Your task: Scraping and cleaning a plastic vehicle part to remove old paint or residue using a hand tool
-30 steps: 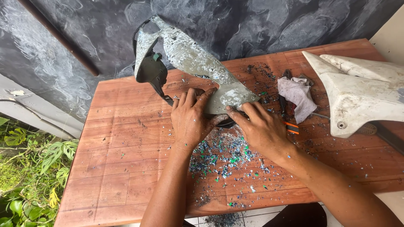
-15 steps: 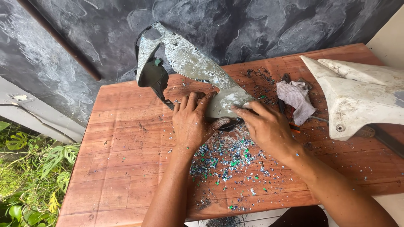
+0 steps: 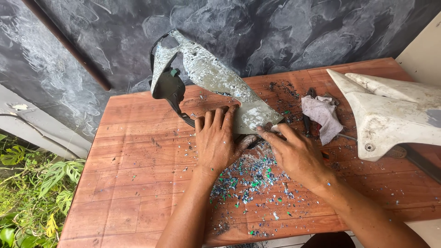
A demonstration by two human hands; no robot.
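Item: 1 grey-green scraped fairing panel (image 3: 216, 78), lying on wooden counter (image 3: 133, 151). Left hand (image 3: 216, 140) spread flat, pressing its lower edge; right hand (image 3: 296, 154) fingertips pinched at panel's tip. Paint flakes (image 3: 250, 179) scattered below; cloth (image 3: 323, 115) and white panel (image 3: 390, 115) at right.

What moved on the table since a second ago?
Hardly anything. The right hand slid a little left along the lower edge of the grey panel. The left hand stays pressed flat on it. The white panel, rag and paint flakes stayed put.
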